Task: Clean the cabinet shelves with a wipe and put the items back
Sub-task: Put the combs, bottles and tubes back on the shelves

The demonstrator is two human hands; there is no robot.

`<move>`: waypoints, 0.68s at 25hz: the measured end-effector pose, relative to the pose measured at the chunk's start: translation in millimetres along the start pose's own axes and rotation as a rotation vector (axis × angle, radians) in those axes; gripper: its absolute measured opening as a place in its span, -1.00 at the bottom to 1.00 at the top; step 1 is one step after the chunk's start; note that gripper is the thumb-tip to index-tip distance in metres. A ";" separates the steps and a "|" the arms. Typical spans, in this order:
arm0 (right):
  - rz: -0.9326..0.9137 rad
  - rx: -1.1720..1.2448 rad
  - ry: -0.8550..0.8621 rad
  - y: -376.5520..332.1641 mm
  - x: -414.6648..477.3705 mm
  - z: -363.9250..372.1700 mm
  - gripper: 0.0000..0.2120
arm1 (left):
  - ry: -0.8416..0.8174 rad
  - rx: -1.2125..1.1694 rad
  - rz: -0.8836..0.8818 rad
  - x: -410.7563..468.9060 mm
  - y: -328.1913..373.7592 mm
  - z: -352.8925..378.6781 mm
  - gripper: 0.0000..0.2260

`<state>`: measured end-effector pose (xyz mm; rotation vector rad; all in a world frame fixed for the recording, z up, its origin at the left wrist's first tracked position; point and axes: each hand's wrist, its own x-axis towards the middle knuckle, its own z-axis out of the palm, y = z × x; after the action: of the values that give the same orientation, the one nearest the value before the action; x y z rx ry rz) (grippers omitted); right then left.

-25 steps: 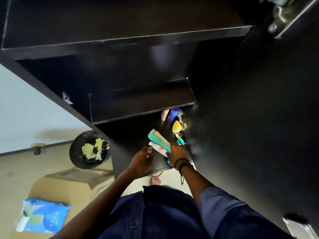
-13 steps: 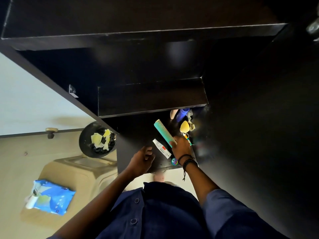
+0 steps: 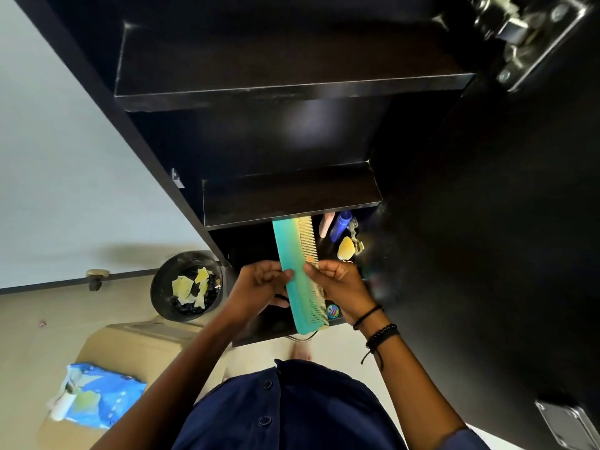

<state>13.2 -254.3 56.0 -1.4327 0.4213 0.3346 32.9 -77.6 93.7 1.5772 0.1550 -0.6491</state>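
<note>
A long teal comb (image 3: 297, 264) with pale yellow teeth is held upright in front of the dark cabinet. My left hand (image 3: 259, 287) pinches its left edge and my right hand (image 3: 341, 284) grips its toothed side. Two bare dark shelves (image 3: 285, 196) sit above. On the lowest shelf behind the comb stand a blue bottle (image 3: 341, 225), a pink item (image 3: 326, 224), a yellow sponge (image 3: 345, 248) and a small round tin (image 3: 333, 310). The blue pack of wipes (image 3: 97, 394) lies on a beige stool at lower left.
A black bin (image 3: 186, 284) holding yellow scraps stands on the floor left of the cabinet. The open cabinet door (image 3: 487, 254) fills the right side, with a metal hinge (image 3: 519, 37) at the top. A bare foot shows below the cabinet.
The comb has been lifted from the lowest shelf and turned upright; my left hand came up and took hold of it alongside my right. The white tube is now hidden.
</note>
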 end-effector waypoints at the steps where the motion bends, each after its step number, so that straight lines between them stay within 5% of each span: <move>1: -0.005 -0.009 -0.018 -4.9 -8.5 1.9 -0.77 | -0.013 -0.003 -0.003 -7.6 3.0 -5.3 -0.83; 10: -0.215 0.120 0.005 -56.9 -70.2 17.9 -0.70 | -0.101 0.158 0.274 -69.4 49.8 -37.5 -0.82; 17: -0.343 0.298 -0.090 -113.6 -86.4 60.6 -0.77 | 0.148 0.568 0.623 -75.7 118.0 -41.9 -0.72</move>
<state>-5.3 -204.5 201.7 -1.1668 0.1391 0.0540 38.8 -32.1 232.7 2.0792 -0.4378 -0.0761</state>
